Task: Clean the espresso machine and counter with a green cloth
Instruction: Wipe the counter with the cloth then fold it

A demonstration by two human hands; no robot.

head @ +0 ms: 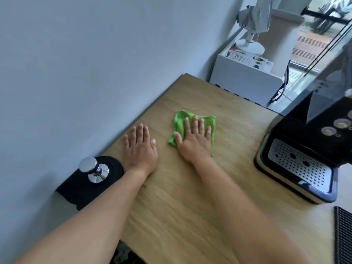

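On the counter (190, 197), right hand (194, 141) presses the green cloth (180, 121), fingers flat; left hand (140, 147) flat, released.

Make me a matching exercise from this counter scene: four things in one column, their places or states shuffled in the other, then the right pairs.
Things:
1. green cloth
2. left hand
3. tamper
4. espresso machine

Places or states:
A. standing on a black mat by the wall
B. flat and bare on the wooden counter
C. at the counter's right side
D. pressed under the right hand

Pairs: 1-D, 2-B, 3-A, 4-C
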